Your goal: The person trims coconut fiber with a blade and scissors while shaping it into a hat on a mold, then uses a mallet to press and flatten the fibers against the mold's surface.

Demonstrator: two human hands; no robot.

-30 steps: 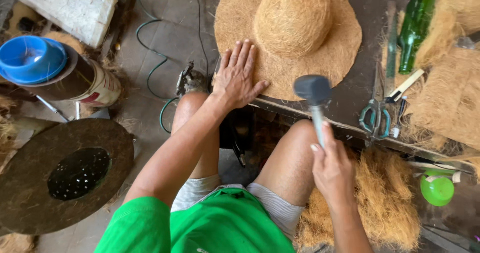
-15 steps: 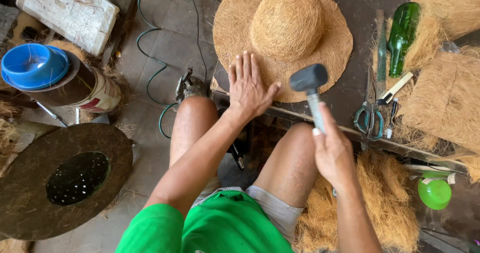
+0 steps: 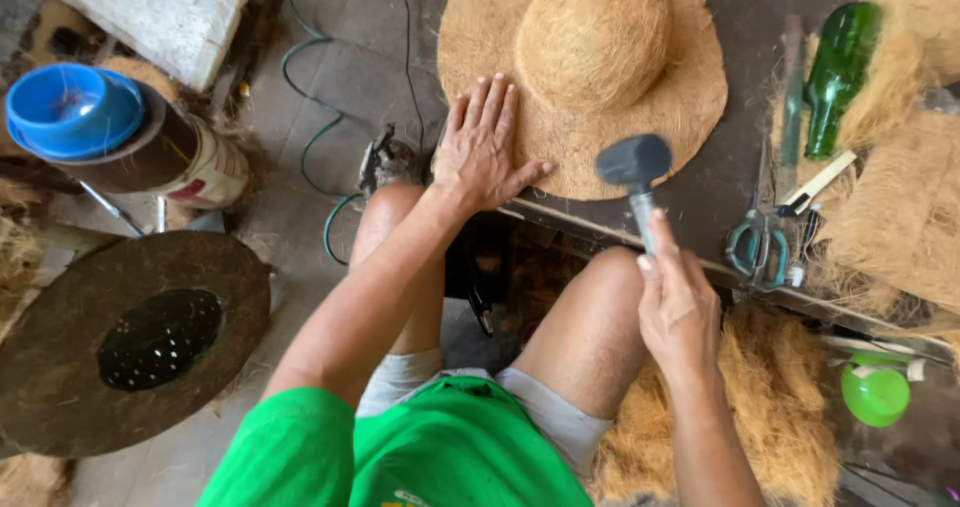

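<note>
Your left hand [image 3: 482, 152] lies flat, fingers spread and gripping nothing, pressed on the near left brim of the fibre hat [image 3: 590, 62]. The hat sits crown up on the dark worktable [image 3: 735, 192], its brim reaching close to the table's front edge. Your right hand [image 3: 678, 302] is clenched around the handle of the mallet [image 3: 634, 172], held upright with its dark head above the table, just beside the hat's near brim and not visibly touching it. To the right on the table lie a pair of scissors [image 3: 757, 247] and a green bottle [image 3: 838, 72]. Loose fibre [image 3: 775, 397] is heaped below the table by your right knee. At left stand a blue bowl [image 3: 72, 109] on a can and a round perforated mould [image 3: 130, 342] on the floor.
</note>
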